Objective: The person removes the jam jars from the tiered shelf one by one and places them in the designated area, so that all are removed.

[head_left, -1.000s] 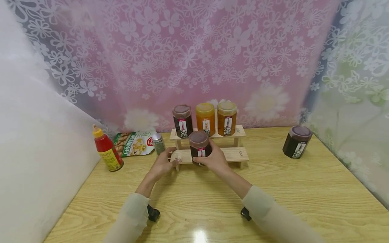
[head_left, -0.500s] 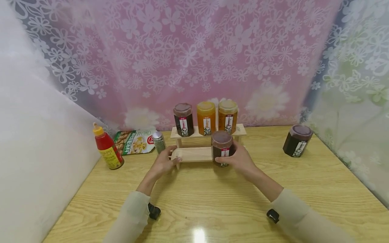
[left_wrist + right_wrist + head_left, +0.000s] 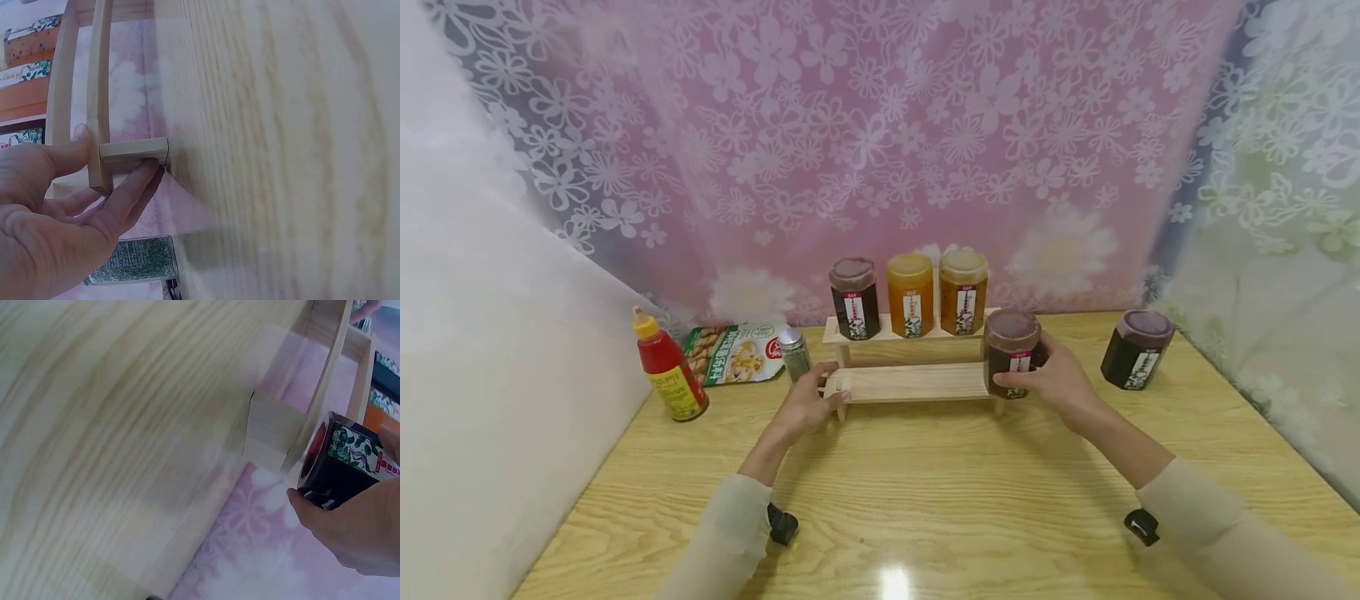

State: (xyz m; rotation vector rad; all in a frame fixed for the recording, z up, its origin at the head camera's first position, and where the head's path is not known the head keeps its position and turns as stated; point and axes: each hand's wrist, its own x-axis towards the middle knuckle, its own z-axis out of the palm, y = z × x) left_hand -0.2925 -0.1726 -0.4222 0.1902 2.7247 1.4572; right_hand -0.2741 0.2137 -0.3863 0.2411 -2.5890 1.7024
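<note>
Your right hand (image 3: 1057, 382) grips the dark hexagonal jar (image 3: 1001, 358) at the right end of the lower shelf (image 3: 917, 382); whether its base bears on the wood cannot be told. Your left hand (image 3: 805, 404) pinches the shelf's left end, thumb above, fingers beneath. Maintain this pinch: weight at one end is likely to rock the shelf. Keep the jar upright, label forward, its whole base inboard of the shelf end before any release. Avoid knocking the amber jar (image 3: 964, 304) behind. Compared with half a second earlier, jar and right hand sit farther right, exposing more shelf; the left hand is unmoved.
</note>
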